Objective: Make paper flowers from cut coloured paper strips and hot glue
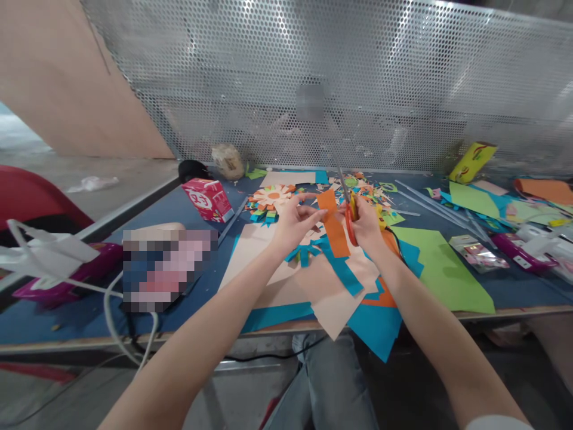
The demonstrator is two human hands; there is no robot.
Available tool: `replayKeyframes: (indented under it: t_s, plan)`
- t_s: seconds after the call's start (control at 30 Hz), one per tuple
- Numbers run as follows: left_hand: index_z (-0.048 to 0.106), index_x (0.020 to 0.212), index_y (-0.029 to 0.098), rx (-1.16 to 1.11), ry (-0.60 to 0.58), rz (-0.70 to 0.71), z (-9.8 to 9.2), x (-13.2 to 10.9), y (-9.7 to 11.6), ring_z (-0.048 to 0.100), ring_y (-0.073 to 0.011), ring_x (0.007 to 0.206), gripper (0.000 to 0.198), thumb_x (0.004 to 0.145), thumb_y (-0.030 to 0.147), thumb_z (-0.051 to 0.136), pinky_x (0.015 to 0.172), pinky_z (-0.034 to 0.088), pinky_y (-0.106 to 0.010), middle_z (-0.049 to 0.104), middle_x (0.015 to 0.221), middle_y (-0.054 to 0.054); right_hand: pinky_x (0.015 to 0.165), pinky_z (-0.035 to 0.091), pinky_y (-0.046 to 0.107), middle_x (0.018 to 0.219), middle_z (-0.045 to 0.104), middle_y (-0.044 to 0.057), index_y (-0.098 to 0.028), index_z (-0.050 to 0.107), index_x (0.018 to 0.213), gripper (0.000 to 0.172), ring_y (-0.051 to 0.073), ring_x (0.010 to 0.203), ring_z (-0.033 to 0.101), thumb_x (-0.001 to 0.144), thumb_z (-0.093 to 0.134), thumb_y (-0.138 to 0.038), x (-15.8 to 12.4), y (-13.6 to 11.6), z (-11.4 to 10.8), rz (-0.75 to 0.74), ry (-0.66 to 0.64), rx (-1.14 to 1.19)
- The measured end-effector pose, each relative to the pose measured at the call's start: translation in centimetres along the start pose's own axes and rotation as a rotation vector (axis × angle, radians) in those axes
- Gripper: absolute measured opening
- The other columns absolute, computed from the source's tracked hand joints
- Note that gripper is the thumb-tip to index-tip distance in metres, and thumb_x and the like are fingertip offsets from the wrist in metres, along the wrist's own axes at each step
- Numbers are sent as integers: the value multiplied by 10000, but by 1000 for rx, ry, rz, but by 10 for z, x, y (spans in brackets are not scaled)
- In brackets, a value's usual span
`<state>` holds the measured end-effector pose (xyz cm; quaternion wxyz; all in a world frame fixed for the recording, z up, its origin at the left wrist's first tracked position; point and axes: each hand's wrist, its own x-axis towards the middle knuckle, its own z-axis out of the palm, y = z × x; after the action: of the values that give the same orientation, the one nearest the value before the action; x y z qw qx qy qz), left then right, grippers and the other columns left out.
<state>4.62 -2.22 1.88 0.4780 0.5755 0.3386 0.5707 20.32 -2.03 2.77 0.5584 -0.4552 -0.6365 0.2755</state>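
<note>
An orange strip of paper (335,230) hangs upright between my two hands, above the papers on the table. The fingers of my left hand (295,221) pinch it at its left edge. My right hand (364,224) is closed around the scissors (350,218), which have red and yellow handles and blades pointing up and away. Below lie a blue strip (342,269), pale peach sheets (329,292) and blue sheets (376,325). Behind my left hand is a paper flower (273,196) with peach petals and an orange centre.
A pink box (208,200) stands left of the flower. Many small paper scraps (371,191) lie near the perforated metal panel (250,77). Green paper (452,269) is at the right, with a purple power strip (523,254) beyond. White cables (110,298) hang over the left front edge.
</note>
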Motion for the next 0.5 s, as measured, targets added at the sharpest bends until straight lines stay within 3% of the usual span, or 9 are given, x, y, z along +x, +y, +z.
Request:
replayKeyframes:
  t_s: [0.13, 0.23, 0.37, 0.5]
  plan:
    - [551, 839, 157, 102, -266, -214, 4, -4, 1, 570, -99, 485, 424, 539, 340, 789, 427, 474, -197, 640, 588, 20, 670, 455, 323, 699, 557, -14, -213, 461, 726, 339, 145, 635, 548, 572, 674, -426, 0, 1, -3, -6, 11, 31]
    - [567, 626, 149, 187, -308, -192, 3, -4, 4, 510, -70, 428, 293, 567, 349, 772, 399, 409, -174, 598, 504, 13, 681, 457, 320, 738, 552, -4, -214, 454, 750, 333, 151, 669, 556, 603, 655, -435, 1, 4, -3, 2, 26, 57]
    - [579, 619, 153, 198, -67, -39, -8, 4, 7, 486, -64, 426, 246, 661, 364, 698, 386, 358, -170, 579, 508, 15, 727, 454, 322, 810, 565, 16, -214, 473, 789, 304, 160, 736, 557, 655, 632, -436, 1, 5, -5, -46, -15, 31]
    - [547, 604, 157, 157, 222, 82, -23, 15, 6, 470, -64, 427, 235, 733, 342, 616, 412, 378, -178, 562, 517, 18, 651, 445, 317, 715, 536, 2, -213, 466, 734, 340, 154, 647, 513, 680, 583, -528, -2, -1, -8, 27, -118, -186]
